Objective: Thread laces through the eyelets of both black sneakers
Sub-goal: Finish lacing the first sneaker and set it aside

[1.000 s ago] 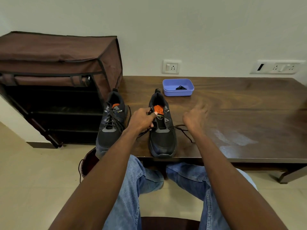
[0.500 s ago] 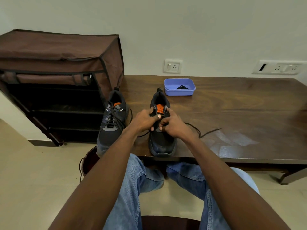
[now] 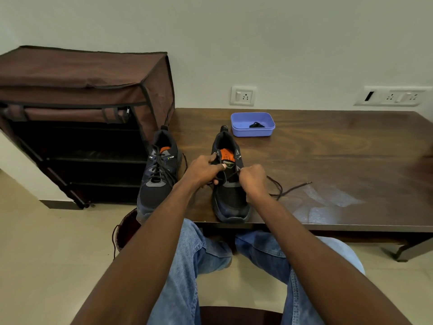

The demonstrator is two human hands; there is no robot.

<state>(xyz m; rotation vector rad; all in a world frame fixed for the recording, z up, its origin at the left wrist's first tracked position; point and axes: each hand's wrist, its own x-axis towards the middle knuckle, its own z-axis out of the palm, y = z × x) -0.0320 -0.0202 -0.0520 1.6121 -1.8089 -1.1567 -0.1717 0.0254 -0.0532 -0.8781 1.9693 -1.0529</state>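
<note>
Rt sneaker (image 3: 230, 200) gripped at tongue by left hand (image 3: 203, 168) — black lace (image 3: 284, 190) pinched taut by right hand (image 3: 253, 179).

Two black sneakers stand at centre frame: a laced one (image 3: 158, 177) on the left and a partly laced one (image 3: 230, 195) on the right. Two hands, left (image 3: 203, 168) and right (image 3: 254, 181), meet over the second. One blue tub (image 3: 252, 131), one table (image 3: 339, 160), one shoe rack (image 3: 77, 113) at left, two wall sockets (image 3: 243, 96) (image 3: 393, 96) above.
</note>
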